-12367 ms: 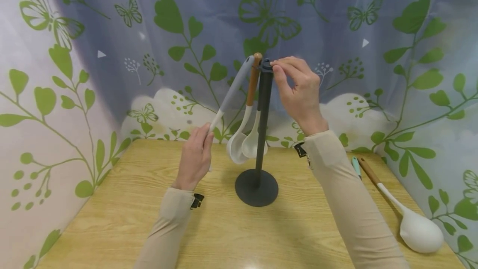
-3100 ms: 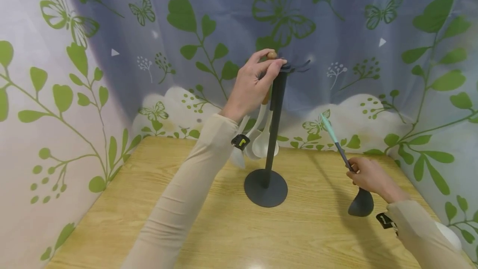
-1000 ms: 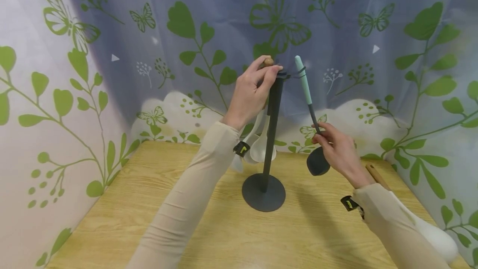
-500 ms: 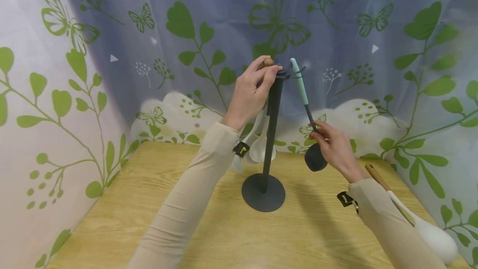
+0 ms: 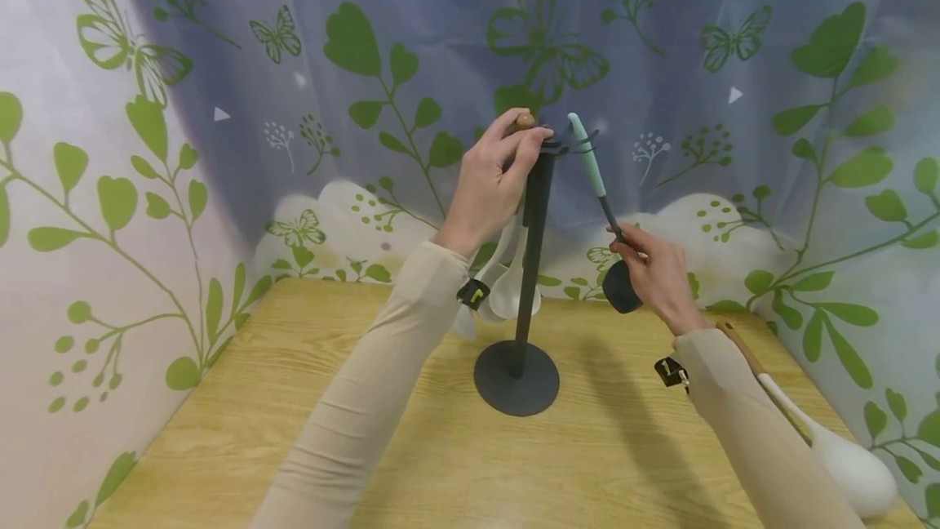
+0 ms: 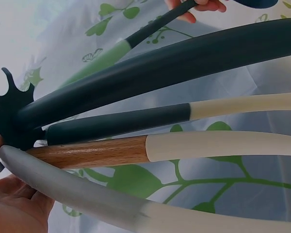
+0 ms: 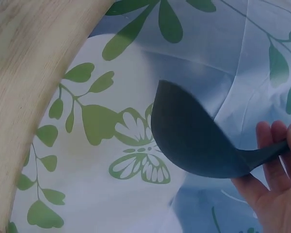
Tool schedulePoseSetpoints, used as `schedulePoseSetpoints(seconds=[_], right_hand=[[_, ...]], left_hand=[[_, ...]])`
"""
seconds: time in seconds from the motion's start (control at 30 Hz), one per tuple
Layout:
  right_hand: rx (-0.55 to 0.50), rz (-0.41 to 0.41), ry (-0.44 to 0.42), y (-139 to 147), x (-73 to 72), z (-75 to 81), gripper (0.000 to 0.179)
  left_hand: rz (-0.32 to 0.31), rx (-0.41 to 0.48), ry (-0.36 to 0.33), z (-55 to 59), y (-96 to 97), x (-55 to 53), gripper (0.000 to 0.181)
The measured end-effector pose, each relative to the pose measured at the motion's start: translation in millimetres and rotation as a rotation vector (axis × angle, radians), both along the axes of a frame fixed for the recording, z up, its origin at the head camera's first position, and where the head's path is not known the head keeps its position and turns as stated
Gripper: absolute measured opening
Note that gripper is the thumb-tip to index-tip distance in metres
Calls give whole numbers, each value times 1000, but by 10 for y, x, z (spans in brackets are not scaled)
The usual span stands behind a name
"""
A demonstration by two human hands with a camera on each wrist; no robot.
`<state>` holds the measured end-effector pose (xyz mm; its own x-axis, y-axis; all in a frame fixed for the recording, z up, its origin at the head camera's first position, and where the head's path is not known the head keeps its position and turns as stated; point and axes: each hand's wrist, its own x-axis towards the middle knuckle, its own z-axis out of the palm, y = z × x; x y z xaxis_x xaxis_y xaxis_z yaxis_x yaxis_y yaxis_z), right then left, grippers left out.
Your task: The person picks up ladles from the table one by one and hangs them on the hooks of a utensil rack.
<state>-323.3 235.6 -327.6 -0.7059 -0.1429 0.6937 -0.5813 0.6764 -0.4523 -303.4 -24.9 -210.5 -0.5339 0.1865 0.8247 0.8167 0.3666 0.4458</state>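
A dark utensil stand [image 5: 534,251] with a round base and a ring of hooks rises mid-table. At its top, my left hand [image 5: 490,178] grips the hook ring between thumb and fingers. My right hand [image 5: 661,276] pinches the dark shaft of a ladle [image 5: 621,288] with a mint handle; its deep bowl shows in the right wrist view. The ladle's handle end lies at the right-hand hooks; whether a hook passes through its hole I cannot tell. In the left wrist view, grey [image 6: 72,187], wooden [image 6: 97,151] and dark [image 6: 121,125] handles of white utensils hang beside the pole.
A large white ladle [image 5: 855,468] with a wooden handle lies at the table's right side, partly behind my right sleeve. The wooden table [image 5: 455,472] meets a patterned curtain [image 5: 411,39] at the back and sides.
The grey-handled utensil, earlier in my left hand, hangs on the stand. My left hand took over the stand's top; my right hand lifted the mint-handled ladle up and left to the hooks.
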Motion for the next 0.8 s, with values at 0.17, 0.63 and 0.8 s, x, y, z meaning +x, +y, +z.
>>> schedulePoseSetpoints(seconds=[0.17, 0.63, 0.8], right_hand=[[-31, 12, -13, -15, -87, -1, 28], [-91, 44, -86, -104, -136, -53, 30], [-88, 62, -77, -194, -127, -116, 29]], left_hand=[[1, 7, -18, -3, -3, 7, 37], [5, 4, 1, -2, 18, -16, 37], [20, 0, 3, -10, 15, -19, 36]])
